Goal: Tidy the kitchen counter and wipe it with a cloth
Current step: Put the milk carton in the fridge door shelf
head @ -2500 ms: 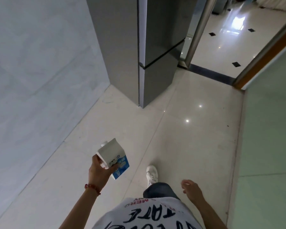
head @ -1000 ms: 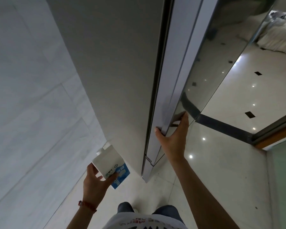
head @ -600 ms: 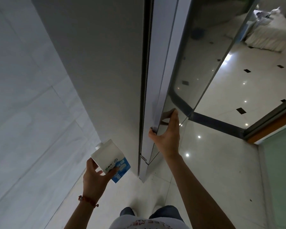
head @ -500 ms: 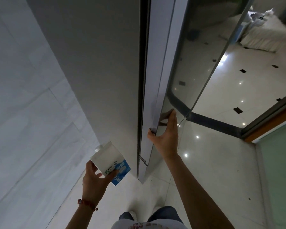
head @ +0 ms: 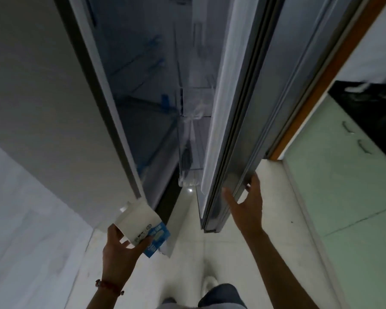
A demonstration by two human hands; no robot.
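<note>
A white and blue milk carton (head: 143,226) is tilted in my left hand (head: 120,250), low in front of the grey fridge (head: 42,108). The fridge door (head: 239,121) stands swung out to the right. My right hand (head: 247,201) grips the door's lower outer edge, thumb on the inner side and fingers on the outer face. Between the fridge body and the door, the dark interior (head: 143,85) shows shelves and clear door bins (head: 192,108). No cloth is in view.
A pale marble wall (head: 20,219) runs along the left. Green cabinet fronts (head: 343,186) with handles stand at the right under a dark countertop (head: 370,103). A brown door frame (head: 321,85) sits behind the fridge door. My feet are on the glossy tiled floor (head: 210,253).
The fridge door was shut half a second ago and now stands swung out to the right under my right hand. The interior has come into view. The carton stays in my left hand.
</note>
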